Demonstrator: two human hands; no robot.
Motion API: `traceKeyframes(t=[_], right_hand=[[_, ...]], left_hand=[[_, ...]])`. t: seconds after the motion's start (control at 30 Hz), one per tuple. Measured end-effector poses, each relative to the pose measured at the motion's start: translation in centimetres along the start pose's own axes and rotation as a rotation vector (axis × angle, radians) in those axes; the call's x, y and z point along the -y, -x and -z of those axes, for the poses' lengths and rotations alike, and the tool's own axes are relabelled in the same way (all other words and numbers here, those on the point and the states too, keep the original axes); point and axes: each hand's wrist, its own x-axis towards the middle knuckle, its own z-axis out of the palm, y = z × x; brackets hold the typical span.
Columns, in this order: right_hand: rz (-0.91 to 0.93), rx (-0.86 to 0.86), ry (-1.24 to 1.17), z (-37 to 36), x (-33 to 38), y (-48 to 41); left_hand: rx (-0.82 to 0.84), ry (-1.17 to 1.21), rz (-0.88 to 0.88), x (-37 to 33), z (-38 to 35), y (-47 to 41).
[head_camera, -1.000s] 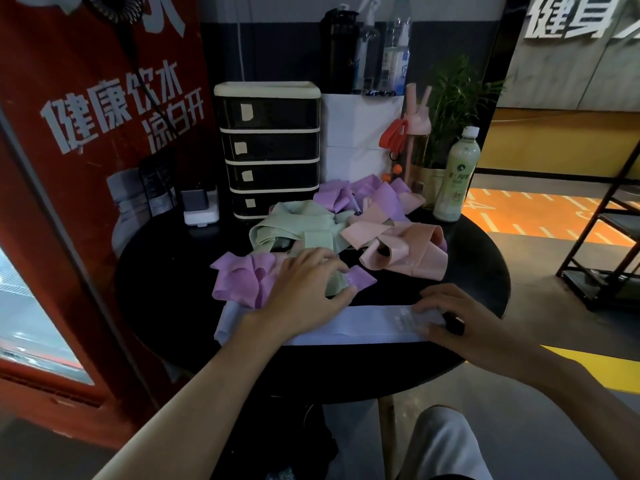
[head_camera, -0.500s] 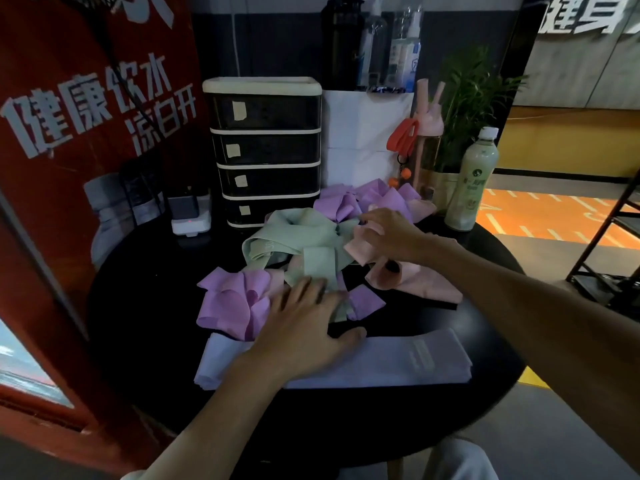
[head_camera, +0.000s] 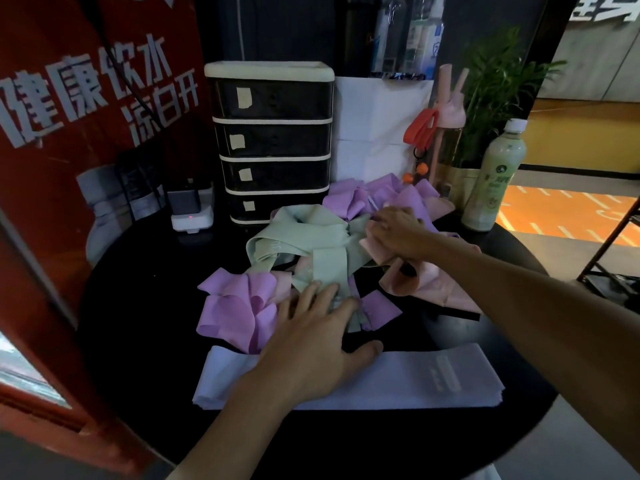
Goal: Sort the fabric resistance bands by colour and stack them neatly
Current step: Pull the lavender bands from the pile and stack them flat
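With the bands heaped just before the drawers and the pale stack farther out, my left hand lies flat, likely pinning them so my right hand, on a pink band, can free it, though whether it grips I cannot tell.

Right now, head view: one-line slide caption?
Left hand rests over the flat pale-lilac bands; right hand touches the mixed band pile.

Left hand: bare.
Right hand: bare.
Forearms: left uncovered up to the frame edges.
Garment: pale grey cloth is glimpsed at the bottom edge.
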Motion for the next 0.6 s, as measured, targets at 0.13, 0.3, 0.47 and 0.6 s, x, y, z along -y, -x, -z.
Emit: traceKeyframes(t=[0.13,0.3,0.47,0.6], right_hand=[[-0.021,-0.093,-0.232,1.1,-0.1,0.5],[0.035,-0.225,-0.269,4.4,0.0,1.9],[0.153,-0.305,-0.364,8.1,0.8,4.0],[0.122,-0.289,-0.424,10.4,1.9,5.5]], left_hand=[[-0.018,-0.017,-0.008,0.0,0.0,0.0],[-0.036,-0.021,-0.021,-0.3,0.3,0.2],[-0.027,-0.017,0.001,-0.1,0.3,0.1],[-0.083,0.050,-0.003,-0.2,0.4,0.3]])
